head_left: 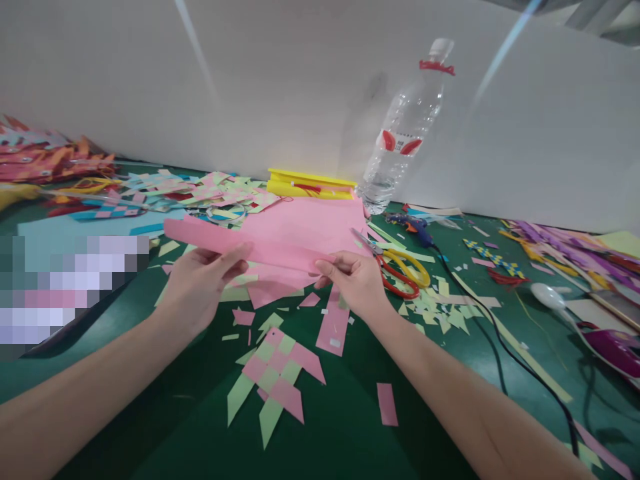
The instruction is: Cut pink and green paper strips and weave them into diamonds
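Both hands hold a folded pink paper sheet (280,243) just above the green table (350,433). My left hand (200,280) pinches its near edge on the left side, thumb on top. My right hand (353,277) pinches the same edge toward the right. Below the hands lies a woven pink-and-green paper piece (277,377) with pointed ends. A loose pink strip (334,327) lies under my right hand, and a smaller pink strip (387,403) lies nearer me.
Scissors (400,267) with yellow and red handles lie right of my right hand. Behind stand a clear plastic bottle (405,133) and a yellow box (310,183). A glue gun (417,230) with black cable, paper scraps and woven strips (150,197) surround the area.
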{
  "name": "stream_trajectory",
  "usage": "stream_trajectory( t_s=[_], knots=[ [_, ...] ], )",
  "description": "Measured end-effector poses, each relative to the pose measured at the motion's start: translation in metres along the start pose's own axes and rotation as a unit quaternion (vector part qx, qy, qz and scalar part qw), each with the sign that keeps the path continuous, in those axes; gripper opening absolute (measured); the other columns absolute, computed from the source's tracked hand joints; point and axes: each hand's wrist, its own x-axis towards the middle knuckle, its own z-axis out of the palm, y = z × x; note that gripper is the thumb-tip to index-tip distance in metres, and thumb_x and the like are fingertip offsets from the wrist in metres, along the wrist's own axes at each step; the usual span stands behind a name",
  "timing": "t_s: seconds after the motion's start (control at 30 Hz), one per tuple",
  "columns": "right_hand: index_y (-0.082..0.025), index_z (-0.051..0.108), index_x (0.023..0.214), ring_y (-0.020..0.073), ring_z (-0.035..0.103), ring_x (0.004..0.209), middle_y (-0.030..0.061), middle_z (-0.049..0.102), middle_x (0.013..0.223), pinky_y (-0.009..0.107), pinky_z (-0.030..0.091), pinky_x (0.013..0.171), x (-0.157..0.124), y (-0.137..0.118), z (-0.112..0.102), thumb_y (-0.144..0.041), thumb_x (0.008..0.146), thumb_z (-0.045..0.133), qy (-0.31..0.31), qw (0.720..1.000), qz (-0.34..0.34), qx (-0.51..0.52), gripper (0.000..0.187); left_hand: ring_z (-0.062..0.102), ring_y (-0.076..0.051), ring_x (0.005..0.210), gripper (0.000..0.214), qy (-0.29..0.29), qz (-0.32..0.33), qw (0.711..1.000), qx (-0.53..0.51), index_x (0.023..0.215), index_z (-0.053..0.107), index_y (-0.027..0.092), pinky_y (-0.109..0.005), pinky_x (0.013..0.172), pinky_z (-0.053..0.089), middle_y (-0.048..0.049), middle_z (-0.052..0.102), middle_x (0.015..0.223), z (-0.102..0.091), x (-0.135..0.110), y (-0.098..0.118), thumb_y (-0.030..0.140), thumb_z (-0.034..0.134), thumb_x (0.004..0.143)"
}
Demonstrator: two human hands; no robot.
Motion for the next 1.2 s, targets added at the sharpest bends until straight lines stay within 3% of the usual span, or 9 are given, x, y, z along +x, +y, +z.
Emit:
stream_trajectory(
  t_s=[0.1,0.2,0.4,0.53,0.73,0.83,0.93,1.1,1.2],
  knots=[
    [-0.017,0.068,0.073,0.0114,0.061,0.048,0.0007,0.066,0.054,0.022,0.047,0.048,0.005,0.003,-0.009,-0.044,0.076,0.064,0.035,0.999,0.000,-0.031,0.027,0.050,-0.006,0.056,0.017,0.033,0.013,0.999,-0.031,0.065,0.066,0.018,-0.015,0.062,0.049,0.0067,0.056,0.060,-0.006,0.006,0.003,0.023,0.081,0.060],
    [-0.018,0.068,0.074,0.0092,0.060,0.047,0.0007,0.068,0.065,0.021,0.046,0.047,0.008,0.007,-0.012,-0.043,0.074,0.066,0.066,0.998,-0.004,0.009,0.025,0.050,-0.005,0.056,0.016,0.041,0.024,0.997,-0.055,0.066,0.065,0.017,-0.014,0.061,0.048,0.0060,0.056,0.063,-0.008,0.010,0.003,0.020,0.079,0.062],
    [-0.018,0.063,0.073,0.0054,0.056,0.045,-0.0039,0.062,0.066,0.019,0.049,0.049,0.014,0.008,-0.013,-0.038,0.069,0.071,0.162,0.971,-0.021,0.174,0.022,0.058,-0.009,0.060,0.017,-0.026,-0.012,0.999,-0.030,0.070,0.068,0.018,-0.016,0.056,0.051,0.0023,0.061,0.065,-0.004,0.009,-0.003,0.021,0.081,0.060],
    [-0.020,0.059,0.068,0.0069,0.057,0.047,-0.0037,0.062,0.064,0.023,0.052,0.056,0.015,0.005,-0.009,-0.043,0.068,0.071,0.123,0.959,0.006,0.255,0.026,0.060,-0.008,0.059,0.014,-0.063,-0.029,0.997,-0.032,0.068,0.068,0.017,-0.015,0.061,0.054,0.0016,0.063,0.063,-0.002,0.003,-0.004,0.022,0.079,0.063],
    [-0.018,0.065,0.064,0.0072,0.048,0.037,-0.0051,0.055,0.049,0.023,0.046,0.044,-0.009,-0.003,0.019,-0.038,0.066,0.074,-0.065,0.981,0.018,0.181,0.022,0.068,-0.013,0.069,0.014,-0.176,-0.072,0.981,0.025,0.071,0.065,0.019,-0.019,0.066,0.055,-0.0002,0.070,0.070,0.009,-0.018,-0.007,0.026,0.076,0.067],
    [-0.019,0.060,0.055,0.0081,0.046,0.038,-0.0054,0.049,0.042,0.025,0.047,0.046,-0.020,-0.005,0.030,-0.044,0.071,0.069,-0.062,0.990,0.026,0.122,0.031,0.069,-0.017,0.069,0.018,-0.243,-0.072,0.961,0.114,0.066,0.062,0.019,-0.022,0.061,0.055,-0.0021,0.070,0.067,0.015,-0.028,-0.004,0.032,0.075,0.068],
    [-0.020,0.056,0.050,0.0093,0.047,0.040,-0.0047,0.048,0.041,0.026,0.050,0.050,-0.021,-0.003,0.031,-0.046,0.072,0.068,-0.042,0.994,0.029,0.100,0.036,0.070,-0.019,0.068,0.020,-0.276,-0.055,0.944,0.172,0.075,0.067,0.020,-0.024,0.060,0.055,-0.0051,0.072,0.072,0.016,-0.029,-0.002,0.038,0.073,0.069],
    [-0.020,0.055,0.050,0.0099,0.045,0.040,-0.0054,0.045,0.042,0.029,0.053,0.051,-0.017,0.002,0.028,-0.043,0.070,0.070,0.012,0.993,0.039,0.108,0.033,0.068,-0.019,0.056,0.021,-0.246,-0.050,0.937,0.245,0.072,0.071,0.019,-0.015,0.035,0.038,-0.0065,0.070,0.058,0.012,-0.023,-0.004,0.040,0.071,0.069],
    [-0.020,0.056,0.050,0.0104,0.046,0.041,-0.0048,0.046,0.042,0.030,0.054,0.053,-0.018,0.003,0.029,-0.044,0.069,0.071,0.023,0.994,0.045,0.098,0.034,0.067,-0.018,0.054,0.021,-0.238,-0.046,0.936,0.254,0.069,0.071,0.018,-0.015,0.034,0.036,-0.0070,0.071,0.058,0.012,-0.023,-0.004,0.039,0.071,0.069]
  ],
)
